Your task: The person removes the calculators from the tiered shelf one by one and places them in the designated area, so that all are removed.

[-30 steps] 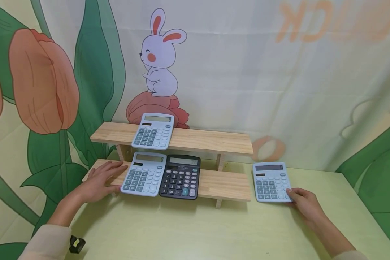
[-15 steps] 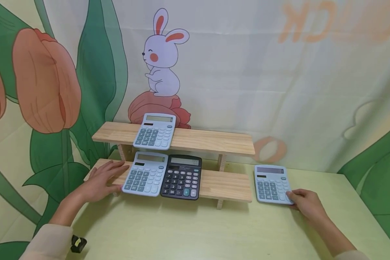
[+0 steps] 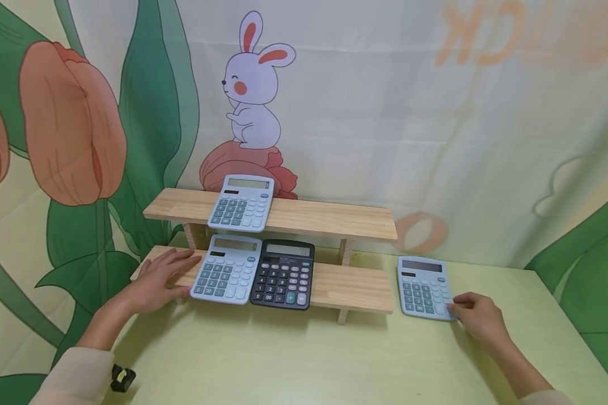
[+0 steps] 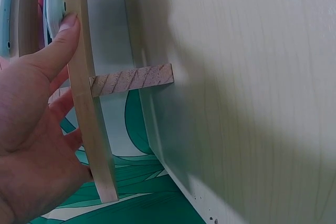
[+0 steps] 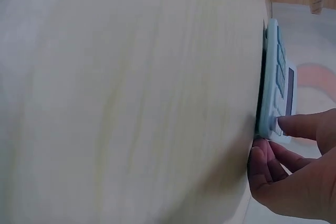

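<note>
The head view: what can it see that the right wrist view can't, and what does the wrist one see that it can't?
Only the head view shows the bunny, the left hand, the black calculator and the two blue calculators on the shelves.

Only the right wrist view shows the bent fingertips low by the table, and the dark strip along the calculator's underside.

Both show the right hand with its thumb on the right-hand calculator, the table, and part of the wooden stand.
</note>
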The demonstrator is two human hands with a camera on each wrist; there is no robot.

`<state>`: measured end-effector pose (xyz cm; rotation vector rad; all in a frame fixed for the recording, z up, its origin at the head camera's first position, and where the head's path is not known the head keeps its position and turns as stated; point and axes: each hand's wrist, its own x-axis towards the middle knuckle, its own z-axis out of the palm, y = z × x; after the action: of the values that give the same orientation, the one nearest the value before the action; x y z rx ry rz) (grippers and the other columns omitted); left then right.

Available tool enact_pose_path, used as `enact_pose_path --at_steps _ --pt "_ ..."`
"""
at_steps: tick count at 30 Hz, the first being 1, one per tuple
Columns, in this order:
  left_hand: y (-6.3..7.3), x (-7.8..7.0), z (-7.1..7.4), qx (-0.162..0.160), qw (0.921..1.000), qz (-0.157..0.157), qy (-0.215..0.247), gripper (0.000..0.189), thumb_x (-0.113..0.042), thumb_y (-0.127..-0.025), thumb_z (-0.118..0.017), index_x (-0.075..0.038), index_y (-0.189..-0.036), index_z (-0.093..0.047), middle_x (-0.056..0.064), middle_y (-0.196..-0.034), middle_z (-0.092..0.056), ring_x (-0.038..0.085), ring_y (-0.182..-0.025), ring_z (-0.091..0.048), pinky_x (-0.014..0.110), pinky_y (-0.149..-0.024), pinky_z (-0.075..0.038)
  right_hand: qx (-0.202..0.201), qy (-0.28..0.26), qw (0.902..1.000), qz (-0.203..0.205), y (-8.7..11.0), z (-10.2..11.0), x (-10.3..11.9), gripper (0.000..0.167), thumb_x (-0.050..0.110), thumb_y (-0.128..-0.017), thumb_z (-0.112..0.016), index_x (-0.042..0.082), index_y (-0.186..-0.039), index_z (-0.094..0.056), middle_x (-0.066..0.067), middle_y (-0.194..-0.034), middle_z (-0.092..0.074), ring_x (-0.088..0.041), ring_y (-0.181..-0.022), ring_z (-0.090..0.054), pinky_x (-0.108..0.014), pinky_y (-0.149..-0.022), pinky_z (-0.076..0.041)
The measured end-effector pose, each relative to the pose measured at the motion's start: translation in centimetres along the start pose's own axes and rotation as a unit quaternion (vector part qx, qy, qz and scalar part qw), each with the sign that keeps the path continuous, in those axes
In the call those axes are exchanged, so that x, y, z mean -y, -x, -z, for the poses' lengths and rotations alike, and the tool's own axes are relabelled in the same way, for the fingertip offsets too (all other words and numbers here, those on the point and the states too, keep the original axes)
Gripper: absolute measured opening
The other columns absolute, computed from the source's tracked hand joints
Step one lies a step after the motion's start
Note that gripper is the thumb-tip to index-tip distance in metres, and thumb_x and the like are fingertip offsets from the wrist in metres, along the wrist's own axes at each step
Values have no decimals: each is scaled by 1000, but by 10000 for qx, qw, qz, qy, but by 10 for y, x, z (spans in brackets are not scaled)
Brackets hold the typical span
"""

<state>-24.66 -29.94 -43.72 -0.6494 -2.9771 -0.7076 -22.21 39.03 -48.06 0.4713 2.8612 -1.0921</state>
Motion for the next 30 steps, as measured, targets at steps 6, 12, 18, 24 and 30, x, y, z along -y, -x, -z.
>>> enact_pose_path --at_steps 6,12,18,24,30 --pt "1 -2 2 17 10000 9 4 72 -35 -98 -77 -9 -159 -49 23 -167 -35 57 -153 -18 86 -110 -3 -149 17 9998 102 7 1 5 50 25 -106 -63 -14 -136 -54 -32 -123 -62 -41 -105 -59 -44 -81 -52" --pt "1 -4 2 10 9999 -89 -54 70 -34 -99 -76 -8 -158 -49 23 -167 -35 58 -153 -19 87 -110 -5 -914 -461 9920 745 31 9 35 54 36 -109 -58 -5 -143 -54 -27 -132 -62 -40 -118 -59 -37 -87 -50" --pt "2 -2 2 -16 10000 -33 -85 71 -35 -98 -77 -7 -158 -50 23 -166 -36 58 -152 -21 87 -109 -6 -1048 -1137 9704 1855 62 7 106 42 35 -108 -64 3 -135 -65 -15 -126 -70 -16 -109 -64 -9 -83 -47" --pt "1 0 0 -28 9999 -80 -90 71 -35 -98 -77 -7 -158 -50 24 -166 -37 59 -151 -21 88 -108 -6 -193 -1963 9439 2647 80 -15 176 35 29 -107 -67 3 -130 -67 -14 -121 -73 -20 -109 -69 -17 -91 -52" --pt "-3 0 -2 -68 9998 -131 -123 71 -33 -98 -77 -7 -157 -51 24 -165 -38 58 -151 -23 88 -108 -7 605 -2611 9261 2655 84 -53 241 33 28 -106 -68 5 -129 -70 -13 -121 -73 -26 -112 -68 -37 -99 -53"
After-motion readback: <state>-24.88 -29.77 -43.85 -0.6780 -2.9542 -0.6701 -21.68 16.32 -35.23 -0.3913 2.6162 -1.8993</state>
